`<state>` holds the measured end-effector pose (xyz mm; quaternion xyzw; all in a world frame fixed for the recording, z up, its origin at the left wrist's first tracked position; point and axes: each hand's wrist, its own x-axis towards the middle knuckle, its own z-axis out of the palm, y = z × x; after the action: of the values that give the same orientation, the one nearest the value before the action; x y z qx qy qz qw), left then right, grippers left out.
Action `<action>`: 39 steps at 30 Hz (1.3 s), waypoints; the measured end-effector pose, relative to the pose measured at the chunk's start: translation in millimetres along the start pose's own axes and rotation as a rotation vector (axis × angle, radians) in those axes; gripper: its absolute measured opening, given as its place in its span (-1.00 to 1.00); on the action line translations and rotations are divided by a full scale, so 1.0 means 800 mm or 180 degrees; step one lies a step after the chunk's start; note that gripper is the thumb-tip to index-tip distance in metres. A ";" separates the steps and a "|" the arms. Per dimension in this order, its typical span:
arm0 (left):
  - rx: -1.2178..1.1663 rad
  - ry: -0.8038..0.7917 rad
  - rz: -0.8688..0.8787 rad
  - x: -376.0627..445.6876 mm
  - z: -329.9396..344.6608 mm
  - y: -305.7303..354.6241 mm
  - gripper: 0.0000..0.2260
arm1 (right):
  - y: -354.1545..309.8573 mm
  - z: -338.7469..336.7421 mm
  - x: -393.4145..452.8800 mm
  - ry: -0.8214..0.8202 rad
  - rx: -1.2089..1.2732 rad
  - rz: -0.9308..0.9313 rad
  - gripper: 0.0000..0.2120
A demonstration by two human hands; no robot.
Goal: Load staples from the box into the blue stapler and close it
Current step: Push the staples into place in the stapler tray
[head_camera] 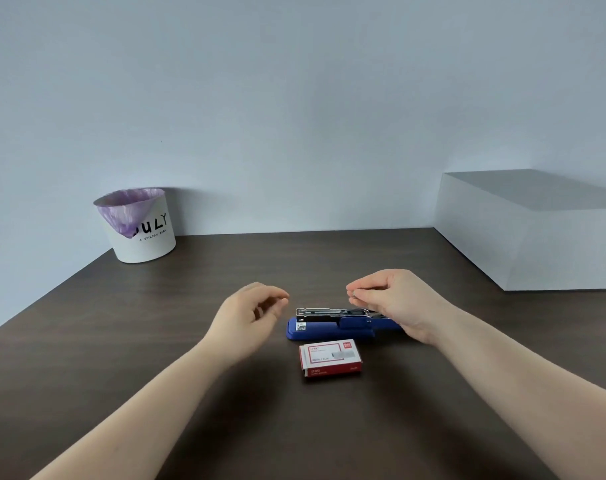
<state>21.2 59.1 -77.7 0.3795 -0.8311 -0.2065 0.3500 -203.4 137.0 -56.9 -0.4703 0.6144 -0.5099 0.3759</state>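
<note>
Lying on the bench (156, 341) w/ its metal channel exposed, the blue stapler (329, 329) sat just behind the staple box (330, 358). Right hand (395, 303) pinched something small above it, prob. staples; left hand (256, 310) hovered beside it, loosely curled, holding nothing.

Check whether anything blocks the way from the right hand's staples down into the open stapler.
Nothing visible does. The right hand pinches staples just above the blue stapler, whose metal channel lies open; the left hand is off to its side.
</note>
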 end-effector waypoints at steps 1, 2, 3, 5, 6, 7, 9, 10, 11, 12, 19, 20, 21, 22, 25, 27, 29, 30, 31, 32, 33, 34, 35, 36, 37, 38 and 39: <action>0.0097 -0.0140 0.0010 0.007 0.002 -0.007 -0.83 | 0.001 0.002 0.001 0.0000 -0.0413 -0.0162 -0.87; 0.0172 -0.0354 0.0011 0.012 0.005 -0.012 -0.78 | 0.002 0.005 0.003 0.0000 -0.0824 -0.0353 -0.86; 0.0222 -0.0582 0.0010 0.016 0.009 -0.018 -0.72 | 0.003 0.008 0.004 -0.0015 -0.1203 -0.0549 -0.85; 0.0322 -0.0906 0.0059 0.021 0.017 -0.024 -0.63 | 0.004 0.015 0.005 -0.0105 -0.1750 -0.0868 -0.84; 0.0362 -0.0981 0.0110 0.021 0.022 -0.024 -0.61 | 0.005 0.018 0.006 -0.0175 -0.1878 -0.0954 -0.84; 0.0380 -0.1024 0.0177 0.021 0.026 -0.024 -0.62 | 0.007 0.020 0.007 -0.0257 -0.1913 -0.0978 -0.83; 0.0359 -0.1057 0.0295 0.021 0.032 -0.024 -0.70 | 0.009 0.023 0.010 -0.0384 -0.1835 -0.0912 -0.81; 0.0339 -0.1058 0.0299 0.021 0.034 -0.026 -0.73 | 0.010 0.024 0.012 -0.0416 -0.1791 -0.0873 -0.80; 0.0321 -0.1048 0.0296 0.021 0.034 -0.027 -0.74 | 0.011 0.024 0.014 -0.0429 -0.1757 -0.0838 -0.79; 0.0309 -0.1028 0.0292 0.021 0.034 -0.028 -0.72 | 0.012 0.024 0.015 -0.0433 -0.1726 -0.0813 -0.78; 0.0283 -0.0982 0.0309 0.021 0.036 -0.032 -0.71 | 0.021 0.024 0.018 -0.0305 -0.1354 -0.0722 -0.78; 0.0282 -0.0972 0.0324 0.020 0.036 -0.033 -0.74 | 0.021 0.023 0.018 -0.0280 -0.1271 -0.0699 -0.78; 0.0280 -0.0959 0.0344 0.020 0.036 -0.033 -0.76 | 0.021 0.023 0.018 -0.0268 -0.1235 -0.0688 -0.78; 0.0279 -0.0952 0.0354 0.020 0.036 -0.033 -0.76 | 0.021 0.023 0.018 -0.0269 -0.1254 -0.0688 -0.78; 0.0269 -0.0964 0.0323 0.020 0.036 -0.033 -0.71 | 0.022 0.027 0.018 -0.0258 -0.1396 -0.0723 -0.79; 0.0261 -0.0968 0.0314 0.020 0.036 -0.033 -0.70 | 0.022 0.028 0.018 -0.0240 -0.1396 -0.0732 -0.78; 0.0245 -0.0968 0.0319 0.020 0.036 -0.033 -0.71 | 0.022 0.028 0.019 -0.0255 -0.1430 -0.0714 -0.77; 0.0235 -0.0970 0.0321 0.020 0.036 -0.033 -0.72 | 0.022 0.028 0.020 -0.0291 -0.1457 -0.0690 -0.76; 0.0227 -0.0965 0.0324 0.020 0.037 -0.033 -0.73 | 0.021 0.029 0.020 -0.0348 -0.1478 -0.0659 -0.75; 0.0228 -0.0959 0.0322 0.019 0.036 -0.033 -0.73 | 0.021 0.029 0.020 -0.0419 -0.1483 -0.0634 -0.71; 0.0233 -0.0955 0.0320 0.019 0.036 -0.033 -0.73 | 0.020 0.029 0.020 -0.0474 -0.1475 -0.0626 -0.67; 0.0240 -0.0956 0.0317 0.019 0.036 -0.034 -0.73 | 0.020 0.028 0.019 -0.0476 -0.1476 -0.0644 -0.63; 0.0243 -0.0957 0.0313 0.019 0.036 -0.034 -0.73 | 0.019 0.026 0.019 -0.0413 -0.1487 -0.0684 -0.64; 0.0241 -0.0960 0.0305 0.019 0.036 -0.035 -0.72 | 0.018 0.023 0.017 -0.0292 -0.1496 -0.0732 -0.69; 0.0233 -0.0960 0.0301 0.020 0.036 -0.035 -0.71 | 0.016 0.019 0.015 -0.0144 -0.1500 -0.0764 -0.77; 0.0229 -0.0961 0.0290 0.020 0.037 -0.035 -0.69 | 0.016 0.015 0.014 -0.0028 -0.1535 -0.0777 -0.86; 0.0234 -0.0962 0.0279 0.020 0.037 -0.035 -0.68 | 0.016 0.011 0.013 0.0021 -0.1648 -0.0775 -0.92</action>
<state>5.3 31.3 -107.9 0.3200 -0.8971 -0.2153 0.2155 -200.7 125.3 -71.3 -0.6192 0.6644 -0.3790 0.1773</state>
